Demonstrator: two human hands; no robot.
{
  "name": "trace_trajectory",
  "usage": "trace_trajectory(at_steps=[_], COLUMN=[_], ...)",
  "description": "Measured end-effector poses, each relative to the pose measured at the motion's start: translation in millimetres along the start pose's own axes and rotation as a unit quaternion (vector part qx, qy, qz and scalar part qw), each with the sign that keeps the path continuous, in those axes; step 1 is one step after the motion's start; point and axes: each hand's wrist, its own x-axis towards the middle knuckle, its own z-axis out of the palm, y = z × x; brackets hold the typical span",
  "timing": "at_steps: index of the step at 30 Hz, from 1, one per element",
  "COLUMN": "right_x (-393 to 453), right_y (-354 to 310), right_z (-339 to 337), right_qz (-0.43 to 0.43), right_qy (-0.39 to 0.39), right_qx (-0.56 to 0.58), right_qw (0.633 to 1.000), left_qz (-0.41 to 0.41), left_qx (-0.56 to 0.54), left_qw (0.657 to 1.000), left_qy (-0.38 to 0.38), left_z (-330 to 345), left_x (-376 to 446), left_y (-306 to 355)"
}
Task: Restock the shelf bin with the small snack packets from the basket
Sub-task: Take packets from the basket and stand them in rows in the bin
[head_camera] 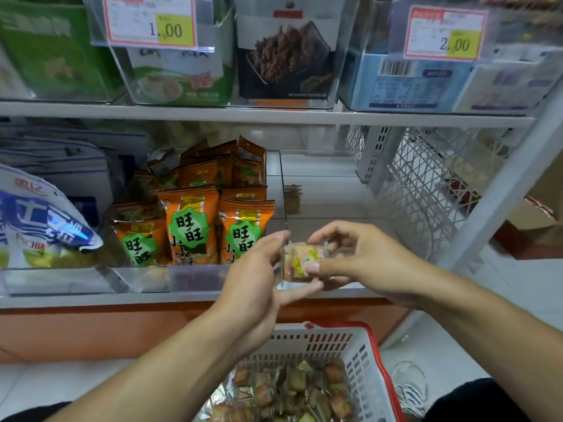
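Clear-wrapped and pale, with pink and green print, one small snack packet [303, 262] sits pinched between your two hands in front of the lower shelf [91, 300]. Your left hand [256, 278] curls round its left side, fingers closed under and behind it; your right hand [356, 257] pinches the right end, thumb across the front of the wrapper and fingers bent over the top. Both hands are clamped on this same packet, held in the air just above the shelf's front edge.

Just left of your hands, a clear shelf bin [275, 178] holds orange snack bags [189, 223] with green labels, standing upright in rows. Right of that bin, the shelf space behind your hands shows a bare white floor, with a clear bin wall faintly visible at the front; you cannot tell its full outline. Further left lies a blue and white bag [39, 220] in its own bin.

Below your forearms, on the floor, stands a white basket [359, 354] with a red rim, and many more small packets [292, 391] lie heaped inside it. A white perforated panel [426, 184] closes the shelf's right end. On the shelf above, clear bins carry price tags [150, 21] reading 1.00 and 2.00.
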Motion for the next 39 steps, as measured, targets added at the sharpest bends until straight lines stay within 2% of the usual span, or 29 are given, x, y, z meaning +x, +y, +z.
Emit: trace_trajectory(at_steps=[3, 7, 11, 12, 14, 16, 19, 22, 25, 28, 30, 32, 35, 37, 39], right_x=[1.4, 5.8, 13.8, 14.3, 13.2, 11.4, 13.0, 16.4, 24.9, 40.3, 54.8, 72.4, 105.7, 132.4, 157.7], right_y=[7.9, 10.5, 9.3, 7.9, 6.3, 8.6, 14.1, 14.6, 15.7, 14.2, 13.1, 14.3, 26.8, 38.0, 47.2], right_z=[-9.7, -10.4, -16.2, -19.7, -23.2, -21.4, -18.1, -20.4, -23.1, -26.8, -32.1, -35.2, -32.9, -27.1, -20.6], right_qz=[0.027, 0.042, 0.014, 0.004, 0.004, 0.026, 0.044, 0.042, 0.049, 0.030, 0.012, 0.003, 0.010, 0.019, 0.025], right_qy=[-0.011, -0.006, 0.080, 0.084, 0.036, -0.006, -0.018, -0.039, -0.050, -0.064, -0.033, 0.042, 0.134, 0.145, 0.138], right_qx=[0.137, 0.219, 0.247, 0.252, 0.242, 0.188, 0.092, 0.062, 0.074, 0.150, 0.187, 0.136, -0.027, -0.137, -0.226], right_qw=[0.990, 0.975, 0.966, 0.964, 0.970, 0.982, 0.995, 0.996, 0.995, 0.986, 0.982, 0.990, 0.991, 0.980, 0.964], left_qz=[0.015, 0.016, 0.023, 0.032, 0.047, 0.058, 0.074, 0.076, 0.083, 0.115, 0.143, 0.170, 0.201, 0.202, 0.206], left_qx=[0.057, 0.121, 0.122, 0.121, 0.116, 0.118, 0.146, 0.173, 0.205, 0.236, 0.267, 0.317, 0.416, 0.449, 0.449], left_qw=[0.997, 0.992, 0.992, 0.992, 0.992, 0.991, 0.985, 0.981, 0.973, 0.963, 0.952, 0.932, 0.886, 0.870, 0.869], left_qy=[-0.049, -0.034, -0.009, -0.003, 0.002, -0.011, -0.047, -0.050, -0.059, -0.065, -0.055, -0.043, -0.036, -0.040, -0.039], left_z=[-7.3, -11.9, -10.5, -10.2, -8.8, -7.2, -4.2, -3.0, -1.7, 0.8, 4.0, 5.1, 7.1, 10.1, 14.2], left_x=[2.0, 5.4, 8.0, 8.6, 10.1, 10.3, 9.6, 12.6, 17.8, 23.1, 23.4, 21.4, 16.1, 15.1, 13.5], left_y=[2.4, -1.5, -2.6, -3.0, -4.4, -5.9, -8.0, -8.5, -8.1, -6.7, -8.4, -15.4, -26.2, -32.1, -37.3])
